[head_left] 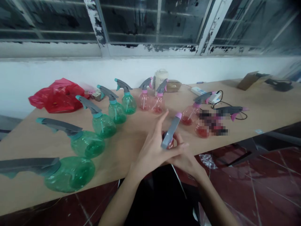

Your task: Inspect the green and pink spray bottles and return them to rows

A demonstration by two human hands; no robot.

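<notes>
Partly curled fingers [178, 138] around spray bottle [171, 131].

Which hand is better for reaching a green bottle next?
Probably the left hand: it's nearer the green bottles. The right hand is farther away from them, with its fingers around the pink-nozzled bottle.

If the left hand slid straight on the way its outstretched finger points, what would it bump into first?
Probably the brown box at the back of the table; the left hand points just right of a pink bottle. Depth is unclear, so it might brush that bottle first.
</notes>
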